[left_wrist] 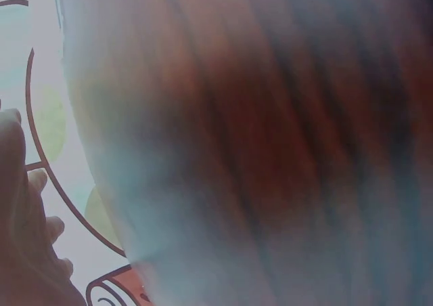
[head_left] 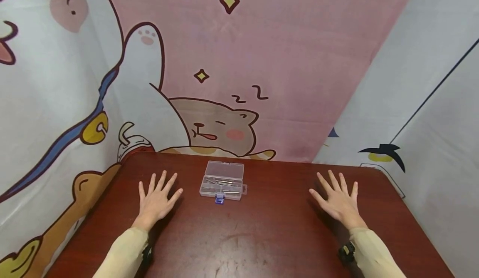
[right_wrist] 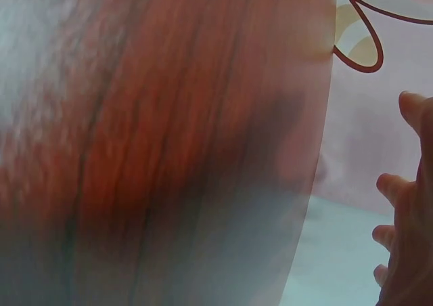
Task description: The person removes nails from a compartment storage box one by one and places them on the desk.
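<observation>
In the wrist views, the left hand (left_wrist: 26, 242) and right hand (right_wrist: 415, 228) are cut off and the surface (left_wrist: 260, 150) is blurred.

Tabletop (head_left: 273, 232) — head view high, wrist views low

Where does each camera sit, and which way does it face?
Head: on the head, facing forward and down: reddish-brown table, open clear plastic box, cartoon-printed backdrop; left grip, right grip, pale sleeves show.
Left wrist: on that wrist, facing table, backdrop; left grip at left edge.
Right wrist: on that wrist, facing table, backdrop; right grip at right edge.
Both wrist views share table, backdrop.
</observation>
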The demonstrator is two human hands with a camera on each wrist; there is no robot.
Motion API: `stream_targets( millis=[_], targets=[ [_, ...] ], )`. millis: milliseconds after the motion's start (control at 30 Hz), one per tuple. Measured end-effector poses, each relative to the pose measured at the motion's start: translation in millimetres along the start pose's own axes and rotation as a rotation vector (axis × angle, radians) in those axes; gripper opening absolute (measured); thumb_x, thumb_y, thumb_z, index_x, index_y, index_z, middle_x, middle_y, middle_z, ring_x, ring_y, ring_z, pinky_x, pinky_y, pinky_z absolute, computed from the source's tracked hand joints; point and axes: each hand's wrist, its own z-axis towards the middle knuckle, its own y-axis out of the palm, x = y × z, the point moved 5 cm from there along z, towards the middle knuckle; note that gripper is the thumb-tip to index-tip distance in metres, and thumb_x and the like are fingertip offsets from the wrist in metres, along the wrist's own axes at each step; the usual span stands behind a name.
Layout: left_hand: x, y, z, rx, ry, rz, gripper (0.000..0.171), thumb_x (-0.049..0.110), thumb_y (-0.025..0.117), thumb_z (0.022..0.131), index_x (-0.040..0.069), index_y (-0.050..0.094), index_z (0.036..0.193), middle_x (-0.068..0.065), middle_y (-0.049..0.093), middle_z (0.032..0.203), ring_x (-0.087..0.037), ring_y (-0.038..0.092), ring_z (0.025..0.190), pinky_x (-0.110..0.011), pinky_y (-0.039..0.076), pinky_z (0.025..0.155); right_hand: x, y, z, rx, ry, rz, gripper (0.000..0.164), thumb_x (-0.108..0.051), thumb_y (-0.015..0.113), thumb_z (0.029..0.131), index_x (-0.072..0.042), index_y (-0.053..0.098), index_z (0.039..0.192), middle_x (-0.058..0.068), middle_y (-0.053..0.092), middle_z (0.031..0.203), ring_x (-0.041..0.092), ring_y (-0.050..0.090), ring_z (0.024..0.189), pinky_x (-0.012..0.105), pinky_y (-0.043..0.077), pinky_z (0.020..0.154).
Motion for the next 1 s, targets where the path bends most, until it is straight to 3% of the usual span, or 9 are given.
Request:
stream_targets(
  millis=[400, 667, 867, 1000],
  targets=[
    [9.2, -0.2, 7.3, -0.004, 0.017, 0.001, 0.068, 0.057, 0.047, 0.095, 0.020, 0.036, 0.151, -0.018, 0.023, 0.156, -0.043, 0.006, 0.143, -0.066, -0.009, 0.105, -23, 13, 2, 0.008, -0.058, -0.005, 0.076, -0.061, 0.046, 0.093, -0.023, 0.025, 0.155, 0.018, 0.015, 0.158, 0.042, 0.001, 0.144, 0.063, -0.020, 0.101],
    [30.8, 6.7, 16.0, -0.018, 0.065, -0.021, 0.066, 0.056, 0.048, 0.095, 0.022, 0.037, 0.151, -0.016, 0.024, 0.156, -0.043, 0.010, 0.142, -0.066, -0.004, 0.105, -38, 21, -1, -0.001, -0.087, 0.011, 0.074, -0.061, 0.046, 0.093, -0.019, 0.031, 0.153, 0.018, 0.017, 0.158, 0.041, 0.002, 0.144, 0.065, -0.012, 0.104],
    [48.2, 17.5, 23.3, -0.075, 0.147, -0.101, 0.063, 0.050, 0.049, 0.097, 0.021, 0.035, 0.152, -0.016, 0.025, 0.156, -0.046, 0.018, 0.140, -0.068, 0.004, 0.105, -51, 25, -1, 0.001, -0.145, 0.046, 0.069, -0.058, 0.046, 0.095, -0.018, 0.036, 0.151, 0.019, 0.019, 0.157, 0.040, 0.000, 0.144, 0.065, -0.004, 0.106],
    [55.2, 27.9, 28.0, -0.162, 0.194, -0.167, 0.062, 0.047, 0.047, 0.099, 0.018, 0.033, 0.152, -0.019, 0.026, 0.155, -0.048, 0.019, 0.139, -0.069, 0.006, 0.105, -60, 28, -1, 0.002, -0.167, 0.071, 0.065, -0.054, 0.046, 0.097, -0.016, 0.039, 0.149, 0.019, 0.021, 0.156, 0.042, 0.002, 0.144, 0.064, -0.001, 0.107]
  ],
)
